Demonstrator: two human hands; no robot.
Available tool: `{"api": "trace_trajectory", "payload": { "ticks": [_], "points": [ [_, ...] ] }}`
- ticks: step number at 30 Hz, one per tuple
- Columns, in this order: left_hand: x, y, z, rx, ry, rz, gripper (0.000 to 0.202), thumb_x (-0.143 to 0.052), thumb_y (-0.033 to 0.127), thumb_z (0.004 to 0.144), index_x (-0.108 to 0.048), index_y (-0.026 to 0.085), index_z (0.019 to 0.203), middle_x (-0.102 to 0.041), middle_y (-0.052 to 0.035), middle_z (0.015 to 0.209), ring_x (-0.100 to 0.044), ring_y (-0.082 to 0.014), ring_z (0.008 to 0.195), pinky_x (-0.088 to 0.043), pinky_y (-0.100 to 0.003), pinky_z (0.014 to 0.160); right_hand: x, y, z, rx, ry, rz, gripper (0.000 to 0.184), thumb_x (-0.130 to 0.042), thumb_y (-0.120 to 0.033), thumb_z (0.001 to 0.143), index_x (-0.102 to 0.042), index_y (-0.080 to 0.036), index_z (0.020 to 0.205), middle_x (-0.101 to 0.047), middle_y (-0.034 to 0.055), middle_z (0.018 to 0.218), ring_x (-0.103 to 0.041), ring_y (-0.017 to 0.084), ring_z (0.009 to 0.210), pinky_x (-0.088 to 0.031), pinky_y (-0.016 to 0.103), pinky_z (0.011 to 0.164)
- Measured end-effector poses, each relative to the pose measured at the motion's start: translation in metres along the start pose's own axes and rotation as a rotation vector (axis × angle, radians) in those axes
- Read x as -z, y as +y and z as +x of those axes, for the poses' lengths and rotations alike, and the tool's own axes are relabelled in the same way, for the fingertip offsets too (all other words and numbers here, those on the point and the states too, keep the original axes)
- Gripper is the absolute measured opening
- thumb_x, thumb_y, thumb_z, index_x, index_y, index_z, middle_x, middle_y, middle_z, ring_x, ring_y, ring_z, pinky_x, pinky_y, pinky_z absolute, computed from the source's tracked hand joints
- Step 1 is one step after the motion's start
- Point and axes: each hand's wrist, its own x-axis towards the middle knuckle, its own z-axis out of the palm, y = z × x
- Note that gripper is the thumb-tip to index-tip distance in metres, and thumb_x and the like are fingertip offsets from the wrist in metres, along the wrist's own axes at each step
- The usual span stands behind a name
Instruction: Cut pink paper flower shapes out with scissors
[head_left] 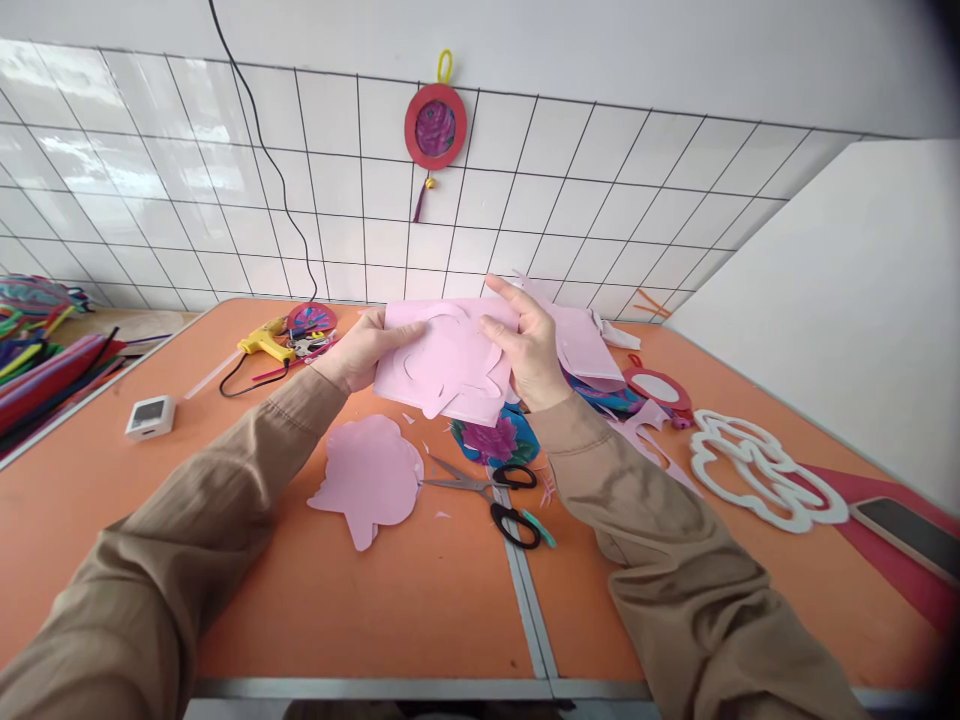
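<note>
Raised over the table is a pink sheet, with a cut pink shape lying flat against its front. My left hand pinches the left side, thumb on the front. On the right side, my right hand grips both with its thumb, the forefinger pointing up. Below them on the table rests another pink cut-out, cloud-like with a pointed tail. To its right lie scissors with black handles, blades spread. A piece of flowered blue fabric is partly hidden beneath the held sheet.
A yellow glue gun and a small white device are at left. At right are white cloud-shaped outlines, a red ring, pink offcuts and a phone. A round red ornament hangs on the tiled wall.
</note>
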Motion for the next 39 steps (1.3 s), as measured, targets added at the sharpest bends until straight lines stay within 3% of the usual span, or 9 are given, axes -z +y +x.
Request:
{"api": "trace_trajectory", "payload": {
  "ticks": [6, 11, 13, 16, 19, 23, 26, 32, 39],
  "points": [
    [0.012, 0.000, 0.005, 0.003, -0.028, 0.075, 0.043, -0.090, 0.037, 0.064, -0.075, 0.015, 0.097, -0.079, -0.0124, 0.092, -0.072, -0.0341, 0.099, -0.057, -0.042, 0.083, 0.001, -0.002, 0.000, 0.084, -0.044, -0.052, 0.056, -0.075, -0.023, 0.075, -0.066, -0.024, 0.130, -0.063, 0.0038, 0.142, -0.054, 0.028, 0.137, -0.042, 0.047, 0.119],
    [0.018, 0.002, 0.011, 0.091, 0.004, -0.112, 0.052, -0.067, 0.060, 0.085, -0.075, 0.012, 0.103, -0.078, -0.0162, 0.098, -0.070, -0.0380, 0.109, -0.057, -0.045, 0.092, 0.006, -0.014, -0.001, 0.143, -0.164, -0.079, 0.057, -0.075, -0.019, 0.075, -0.067, -0.026, 0.132, -0.064, 0.0017, 0.141, -0.053, 0.028, 0.138, -0.040, 0.046, 0.121],
    [0.015, 0.003, 0.011, 0.123, 0.024, -0.203, 0.050, -0.058, 0.055, 0.092, -0.074, 0.011, 0.110, -0.078, -0.0171, 0.102, -0.070, -0.0366, 0.110, -0.056, -0.046, 0.095, 0.008, -0.016, 0.000, 0.156, -0.221, -0.083, 0.058, -0.076, -0.018, 0.075, -0.068, -0.027, 0.131, -0.064, 0.0010, 0.141, -0.054, 0.028, 0.138, -0.040, 0.046, 0.121],
    [0.008, 0.005, 0.008, 0.141, 0.082, -0.265, 0.038, -0.053, 0.035, 0.098, -0.069, 0.009, 0.119, -0.077, -0.0174, 0.106, -0.071, -0.0327, 0.109, -0.054, -0.046, 0.101, 0.011, -0.015, 0.002, 0.173, -0.250, -0.093, 0.058, -0.076, -0.017, 0.073, -0.069, -0.028, 0.130, -0.065, 0.0006, 0.140, -0.055, 0.027, 0.136, -0.041, 0.044, 0.120],
    [0.004, 0.007, 0.006, 0.106, 0.134, -0.315, 0.035, -0.051, 0.025, 0.098, -0.066, 0.006, 0.125, -0.077, -0.0172, 0.108, -0.071, -0.0305, 0.112, -0.051, -0.046, 0.106, 0.011, -0.010, 0.004, 0.139, -0.212, -0.045, 0.060, -0.077, -0.019, 0.073, -0.068, -0.027, 0.131, -0.069, 0.0023, 0.133, -0.063, 0.026, 0.125, -0.050, 0.042, 0.112],
    [0.007, 0.009, 0.008, -0.014, 0.147, -0.390, 0.035, -0.052, 0.023, 0.099, -0.064, 0.010, 0.129, -0.076, -0.0137, 0.112, -0.068, -0.0281, 0.119, -0.048, -0.042, 0.111, 0.013, -0.005, 0.007, 0.009, -0.141, 0.026, 0.065, -0.077, -0.022, 0.072, -0.063, -0.028, 0.136, -0.077, -0.0001, 0.094, -0.071, 0.019, 0.081, -0.061, 0.036, 0.079],
    [0.010, 0.005, 0.012, -0.103, 0.161, -0.414, 0.034, -0.055, 0.022, 0.098, -0.063, 0.016, 0.131, -0.075, -0.0104, 0.117, -0.064, -0.0267, 0.125, -0.046, -0.041, 0.113, 0.013, 0.001, 0.009, -0.058, -0.011, 0.036, 0.062, -0.076, -0.021, 0.070, -0.065, -0.029, 0.131, -0.072, -0.0034, 0.078, -0.065, 0.015, 0.070, -0.056, 0.031, 0.068],
    [0.012, -0.006, 0.015, -0.099, 0.143, -0.410, 0.031, -0.059, 0.025, 0.097, -0.066, 0.021, 0.128, -0.073, -0.0080, 0.125, -0.061, -0.0264, 0.130, -0.046, -0.043, 0.115, 0.011, 0.019, 0.015, -0.259, 0.220, 0.199, 0.041, -0.073, -0.021, 0.064, -0.071, -0.022, 0.105, -0.068, -0.0014, 0.078, -0.063, 0.016, 0.075, -0.052, 0.031, 0.069],
    [0.020, -0.012, 0.017, -0.113, 0.111, -0.399, 0.032, -0.059, 0.020, 0.097, -0.065, 0.019, 0.128, -0.073, -0.0088, 0.125, -0.060, -0.0271, 0.131, -0.045, -0.043, 0.115, 0.015, 0.025, 0.018, -0.389, 0.231, 0.204, 0.010, -0.065, -0.015, 0.064, -0.066, -0.017, 0.074, -0.062, -0.0014, 0.062, -0.053, 0.011, 0.052, -0.037, 0.023, 0.044]
  ]
}}
